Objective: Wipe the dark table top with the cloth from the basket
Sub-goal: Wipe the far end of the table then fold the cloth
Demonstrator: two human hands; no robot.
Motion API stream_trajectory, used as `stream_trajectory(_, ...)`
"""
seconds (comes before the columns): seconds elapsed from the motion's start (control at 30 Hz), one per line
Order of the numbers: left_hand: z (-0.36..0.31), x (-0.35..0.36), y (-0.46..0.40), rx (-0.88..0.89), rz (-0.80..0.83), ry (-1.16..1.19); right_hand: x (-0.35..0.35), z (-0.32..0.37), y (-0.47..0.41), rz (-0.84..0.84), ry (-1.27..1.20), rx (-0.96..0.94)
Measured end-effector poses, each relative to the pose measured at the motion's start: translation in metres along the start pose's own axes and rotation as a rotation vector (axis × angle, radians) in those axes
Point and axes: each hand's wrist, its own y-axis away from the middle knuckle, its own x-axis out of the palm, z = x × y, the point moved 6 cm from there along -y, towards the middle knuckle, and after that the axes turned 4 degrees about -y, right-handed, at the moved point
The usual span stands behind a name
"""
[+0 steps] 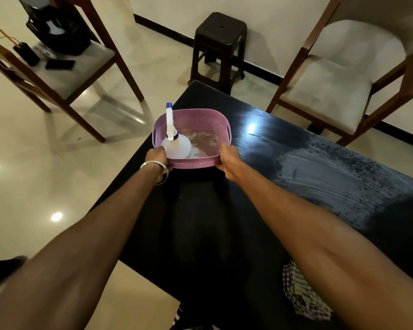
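The cloth (pixel 304 294), a crumpled checked rag in pale and dark squares, lies on the near right part of the worktop (pixel 200 234), partly hidden under the right forearm and well apart from the basket (pixel 196 163). So it is already out of the basket, and no hand is on it. Farther along the right side the dark top shows a broad pale smear with sweeping streaks and a speckled edge, which looks like wet or half-wiped surface; the wiping seems partly done.

Beyond that, both hands are on the near rim of the lilac basket: the left hand (pixel 156 157), with a metal bangle on its wrist, grips the near left corner, and the right hand (pixel 228 158) grips the near right corner. A white spray bottle (pixel 177 146) with a blue nozzle stands inside.

The step in hand appears to be shifting the basket aside. Next, a hand would need to let go, reach back for the cloth, and work the untouched dark area.
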Motion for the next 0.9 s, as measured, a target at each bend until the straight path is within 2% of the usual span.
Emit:
stream_trajectory(0.13,0.006,0.000,0.005,-0.005,-0.038,0.018,0.000,-0.003,0.004,0.070,0.006,0.025)
stream_trajectory(0.2,0.015,0.002,0.015,0.085,-0.120,-0.122,-0.009,-0.006,0.011,0.089,0.018,0.026)
stream_trajectory(0.3,0.038,0.017,0.051,0.274,-0.236,-0.299,-0.038,-0.012,0.024,0.032,0.048,0.005)
stream_trajectory(0.37,0.056,0.037,0.072,0.335,-0.240,-0.363,-0.067,-0.021,0.032,-0.026,0.038,-0.007)
stream_trajectory(0.43,0.067,0.067,0.085,0.423,-0.152,-0.452,-0.100,-0.031,0.037,-0.089,0.038,-0.026)
stream_trajectory(0.6,0.079,0.161,0.125,0.722,0.257,-0.782,-0.195,-0.058,0.062,-0.285,0.126,-0.057)
stream_trajectory(0.77,0.087,0.243,0.159,0.929,0.467,-1.144,-0.281,-0.071,0.101,-0.415,0.160,-0.089)
stream_trajectory(0.9,0.102,0.292,0.185,1.083,0.599,-1.292,-0.330,-0.090,0.130,-0.486,0.253,-0.065)
